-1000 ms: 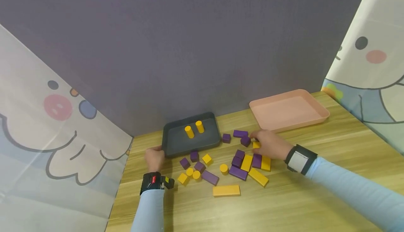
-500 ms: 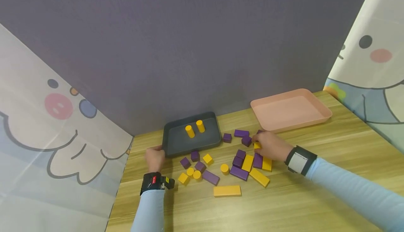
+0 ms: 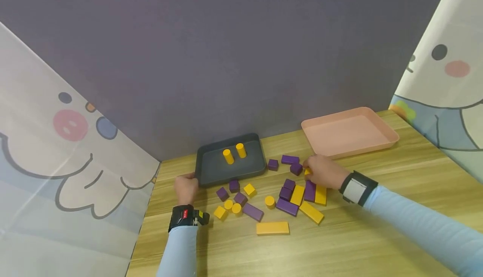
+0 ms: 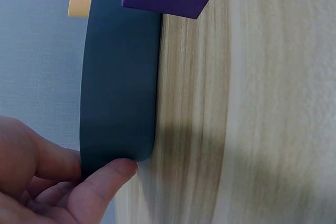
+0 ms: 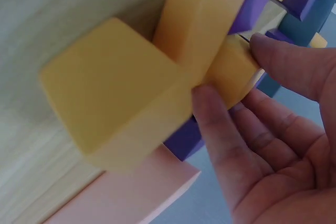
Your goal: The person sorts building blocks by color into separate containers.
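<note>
My left hand [image 3: 186,189] grips the near left corner of a dark grey tray [image 3: 231,178], thumb against its outer wall in the left wrist view. Two yellow cylinders [image 3: 240,150] stand inside this tray. Among the blocks to the right, my right hand [image 3: 327,173] pinches a yellow block [image 5: 233,69] between thumb and fingers; mostly the hand covers it in the head view. Close by lie a purple cube [image 3: 296,168], a flat purple block [image 3: 290,159] and, just below the hand, a purple block [image 3: 310,190] beside a yellow one [image 3: 320,195].
A pink tray [image 3: 351,152] stands at the back right, just beyond the right hand. Several purple and yellow blocks, such as a long yellow one [image 3: 273,228], and a few yellow cylinders [image 3: 269,202] are spread over the wooden table [image 3: 226,256]. A grey wall [image 3: 241,67] rises behind.
The right fingers have closed in on the yellow block, which now shows less. The left hand stays at the dark tray's corner. The head view has shifted slightly.
</note>
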Action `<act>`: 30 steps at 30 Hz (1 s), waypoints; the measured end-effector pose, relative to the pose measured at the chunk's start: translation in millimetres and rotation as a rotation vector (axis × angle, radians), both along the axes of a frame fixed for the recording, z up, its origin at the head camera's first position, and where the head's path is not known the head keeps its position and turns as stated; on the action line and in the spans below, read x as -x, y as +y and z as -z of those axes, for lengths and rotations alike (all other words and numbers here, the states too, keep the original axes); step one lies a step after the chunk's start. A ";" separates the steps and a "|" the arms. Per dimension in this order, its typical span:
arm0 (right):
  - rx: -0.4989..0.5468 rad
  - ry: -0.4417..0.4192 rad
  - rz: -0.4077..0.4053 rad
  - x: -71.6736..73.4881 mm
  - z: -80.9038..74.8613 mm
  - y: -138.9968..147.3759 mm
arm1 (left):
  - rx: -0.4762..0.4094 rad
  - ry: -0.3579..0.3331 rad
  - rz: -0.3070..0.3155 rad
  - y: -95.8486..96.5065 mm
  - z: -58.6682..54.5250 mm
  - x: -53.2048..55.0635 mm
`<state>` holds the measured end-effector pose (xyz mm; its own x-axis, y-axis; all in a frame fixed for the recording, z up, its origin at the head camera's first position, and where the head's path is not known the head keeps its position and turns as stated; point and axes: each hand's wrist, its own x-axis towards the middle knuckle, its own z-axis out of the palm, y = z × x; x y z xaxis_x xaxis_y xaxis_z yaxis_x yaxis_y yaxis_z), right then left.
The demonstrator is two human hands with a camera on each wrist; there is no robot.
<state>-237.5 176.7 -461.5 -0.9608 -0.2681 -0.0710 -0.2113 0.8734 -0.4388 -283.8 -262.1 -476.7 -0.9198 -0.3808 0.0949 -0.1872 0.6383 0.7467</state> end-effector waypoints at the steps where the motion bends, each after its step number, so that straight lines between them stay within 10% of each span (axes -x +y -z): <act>1: 0.006 -0.007 0.000 1.4 -1.7 -0.7 | -0.001 -0.003 0.001 -0.5 0.3 0.0; 20: 0.091 0.199 -0.099 44.8 -59.0 -71.0 | -0.029 0.020 -0.030 9.3 -0.3 -2.6; 30: 0.103 0.274 -0.140 81.0 -49.9 -104.6 | -0.011 0.028 -0.008 21.5 1.8 -2.5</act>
<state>-318.5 72.1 -411.6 -0.8935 -0.3917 0.2196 -0.4491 0.7812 -0.4337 -281.3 -240.6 -478.5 -0.9137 -0.3896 0.1160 -0.1717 0.6285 0.7586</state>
